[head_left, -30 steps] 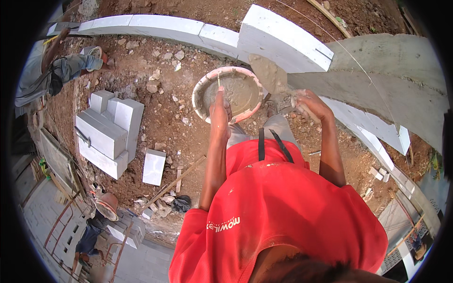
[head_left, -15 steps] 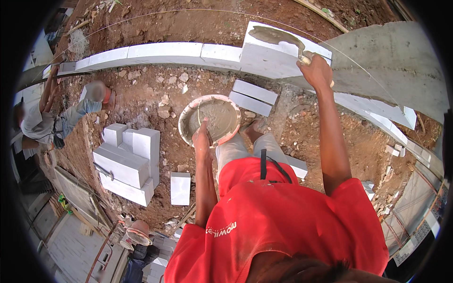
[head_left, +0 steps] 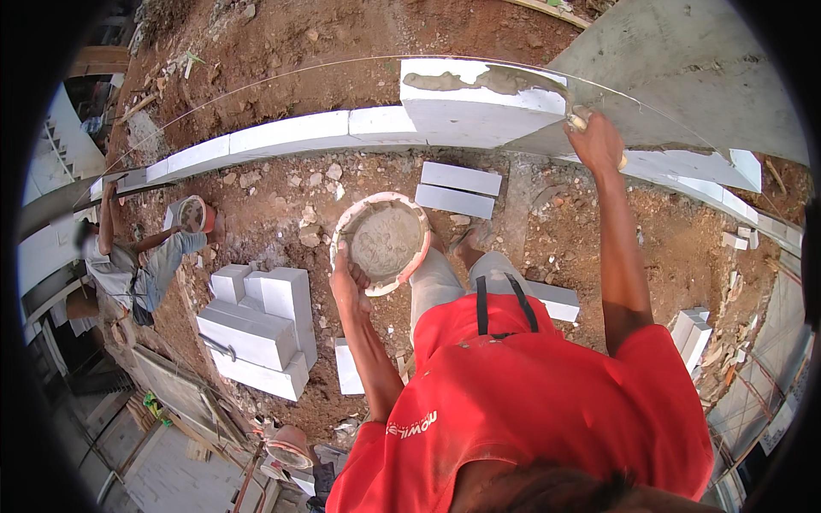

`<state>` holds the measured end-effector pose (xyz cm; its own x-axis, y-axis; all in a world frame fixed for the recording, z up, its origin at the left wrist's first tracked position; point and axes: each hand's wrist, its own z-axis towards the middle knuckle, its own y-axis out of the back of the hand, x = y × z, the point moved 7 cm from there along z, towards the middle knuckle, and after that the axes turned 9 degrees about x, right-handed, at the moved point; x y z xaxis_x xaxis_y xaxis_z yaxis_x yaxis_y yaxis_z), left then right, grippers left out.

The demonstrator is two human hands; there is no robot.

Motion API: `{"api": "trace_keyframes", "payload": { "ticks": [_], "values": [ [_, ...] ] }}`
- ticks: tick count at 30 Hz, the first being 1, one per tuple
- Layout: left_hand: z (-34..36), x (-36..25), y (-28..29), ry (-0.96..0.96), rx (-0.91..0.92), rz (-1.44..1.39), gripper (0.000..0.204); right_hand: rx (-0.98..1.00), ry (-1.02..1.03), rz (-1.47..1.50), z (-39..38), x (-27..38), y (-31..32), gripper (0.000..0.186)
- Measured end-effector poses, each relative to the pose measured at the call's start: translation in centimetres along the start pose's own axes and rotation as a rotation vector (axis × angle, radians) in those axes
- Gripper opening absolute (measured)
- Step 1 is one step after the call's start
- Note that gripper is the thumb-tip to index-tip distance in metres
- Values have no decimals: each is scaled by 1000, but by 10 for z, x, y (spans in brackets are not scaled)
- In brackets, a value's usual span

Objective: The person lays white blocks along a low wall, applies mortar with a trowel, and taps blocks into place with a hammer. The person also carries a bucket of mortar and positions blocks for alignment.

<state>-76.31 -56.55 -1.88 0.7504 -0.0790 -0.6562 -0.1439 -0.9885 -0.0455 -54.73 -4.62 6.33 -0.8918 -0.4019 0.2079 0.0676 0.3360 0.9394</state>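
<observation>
My left hand (head_left: 349,278) is closed on the near-left rim of a round, mortar-smeared bucket (head_left: 340,229), held in front of my legs. Wet grey mortar (head_left: 386,244) fills much of it. Stretched out to the far right, my right hand (head_left: 600,145) grips a trowel (head_left: 580,118) by its handle. Its blade is mostly hidden at the right end of a tall white block (head_left: 479,118) in the low wall. Along the top of that block lies an uneven band of mortar (head_left: 505,80), with bare white showing beside it.
A taut string (head_left: 282,75) runs above the low white block wall (head_left: 282,132). Two loose blocks (head_left: 459,190) lie before it. Stacked blocks (head_left: 256,329) stand left. A concrete slab (head_left: 684,77) rises right. A co-worker (head_left: 141,265) crouches far left by another bucket (head_left: 198,214).
The trowel has moved to the block's right end, and mortar now stretches further along its top. My left hand has shifted leftward round the bucket rim. The whole view has moved slightly.
</observation>
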Motion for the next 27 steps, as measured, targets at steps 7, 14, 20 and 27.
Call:
{"api": "trace_keyframes", "payload": {
  "ticks": [7, 14, 20, 27],
  "values": [
    [1, -46, -31, -22, 39, 40, 43, -92, -23, 91, -10, -19, -5, 49],
    [70, -90, -68, 14, 189, 111, 49, -7, -131, 300, -46, -20, -30, 44],
    [162, -147, -98, 49, 363, 220, 48, 342, -177, 764, -109, 68, -88, 26],
    [228, -196, -121, -2, 442, 435, 62, 698, -29, 568, -94, 261, -173, 35]
  ]
}}
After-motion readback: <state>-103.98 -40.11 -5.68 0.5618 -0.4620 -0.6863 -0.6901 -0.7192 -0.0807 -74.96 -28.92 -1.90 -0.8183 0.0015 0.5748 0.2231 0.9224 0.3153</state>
